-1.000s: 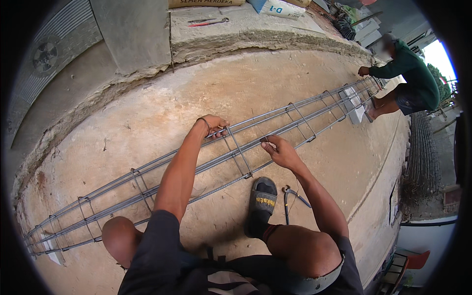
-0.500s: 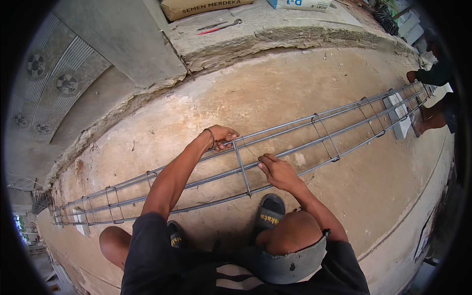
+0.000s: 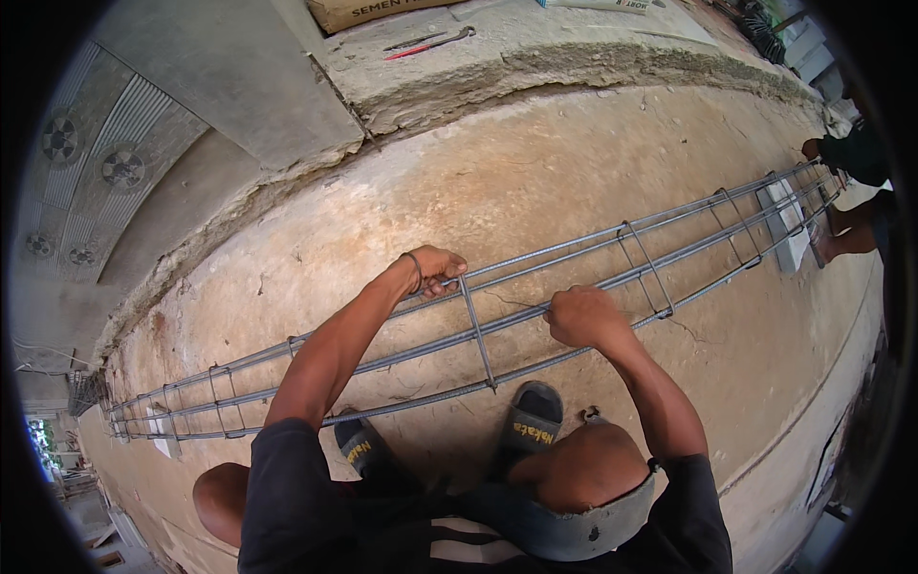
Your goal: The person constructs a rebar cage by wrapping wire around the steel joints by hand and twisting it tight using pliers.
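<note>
Long rebar cage point(image 3: 535, 316) on rough concrete slab point(image 3: 535, 182), running from near left to far right across the whole view; several parallel long bars w/ square stirrups spaced along them. Left hand point(image 3: 435, 271) closed around far top bar, right where one stirrup point(image 3: 475, 330) meets it; fingers curled over bar, thin band on wrist. Right hand point(image 3: 585, 316) closed in a fist on middle bar, just right of same stirrup; whether thin tie wire sits in fist, cannot tell. Both forearms reaching out from lower edge, hands close together w/ stirrup between them. Squatting: black sandals point(image 3: 531, 428) flat on slab just near side of cage, other sandal further left, partly hidden by left arm. More stirrups point(image 3: 645, 270) to right, well apart from hands; others bunched at far left end of cage. Grey flat block point(image 3: 782, 225) under cage toward right end. Second person point(image 3: 851, 182) at right rim, dark green sleeve, hand at end of cage. Raised ledge beyond slab, far side: pliers w/ red handles point(image 3: 430, 42) lying on it, brown paper sack point(image 3: 368, 11) just behind, cut off by top edge. Patterned grey wall at left.
</note>
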Motion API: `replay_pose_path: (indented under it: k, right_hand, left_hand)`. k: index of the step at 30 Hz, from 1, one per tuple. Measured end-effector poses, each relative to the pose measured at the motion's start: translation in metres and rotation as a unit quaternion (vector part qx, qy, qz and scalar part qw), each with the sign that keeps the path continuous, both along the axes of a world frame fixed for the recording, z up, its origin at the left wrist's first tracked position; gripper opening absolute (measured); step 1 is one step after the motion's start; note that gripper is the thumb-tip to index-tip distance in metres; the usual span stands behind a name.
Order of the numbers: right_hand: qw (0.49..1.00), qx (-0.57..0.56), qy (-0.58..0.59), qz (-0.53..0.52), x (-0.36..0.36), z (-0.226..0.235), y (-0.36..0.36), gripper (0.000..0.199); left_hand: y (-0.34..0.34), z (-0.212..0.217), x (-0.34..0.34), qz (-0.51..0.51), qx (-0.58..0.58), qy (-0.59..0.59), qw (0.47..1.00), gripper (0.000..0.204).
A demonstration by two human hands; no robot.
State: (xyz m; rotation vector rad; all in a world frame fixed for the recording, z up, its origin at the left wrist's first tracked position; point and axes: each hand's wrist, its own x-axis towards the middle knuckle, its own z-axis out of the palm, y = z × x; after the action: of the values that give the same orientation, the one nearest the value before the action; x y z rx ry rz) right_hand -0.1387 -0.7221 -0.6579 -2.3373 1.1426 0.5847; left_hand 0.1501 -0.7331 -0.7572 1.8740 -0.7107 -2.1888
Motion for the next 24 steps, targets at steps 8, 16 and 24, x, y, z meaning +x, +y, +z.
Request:
replay_pose_path:
  k: [8,16,24]
  right_hand:
    - [0.994,-0.010,-0.077,-0.079,0.056,-0.046,-0.008,0.029]
    - [0.951,0.085,-0.223,-0.198,0.104,-0.104,0.008,0.026]
    - [0.975,0.056,-0.191,-0.099,0.099,-0.122,-0.005,0.026]
  left_hand:
    - [0.004,-0.002,-0.003,0.015,-0.020,-0.025,0.999,0.021]
    - [0.010,-0.004,0.002,0.034,-0.008,0.037,0.999,0.015]
    - [0.016,0.010,-0.017,0.094,-0.091,-0.049,0.990,0.014]
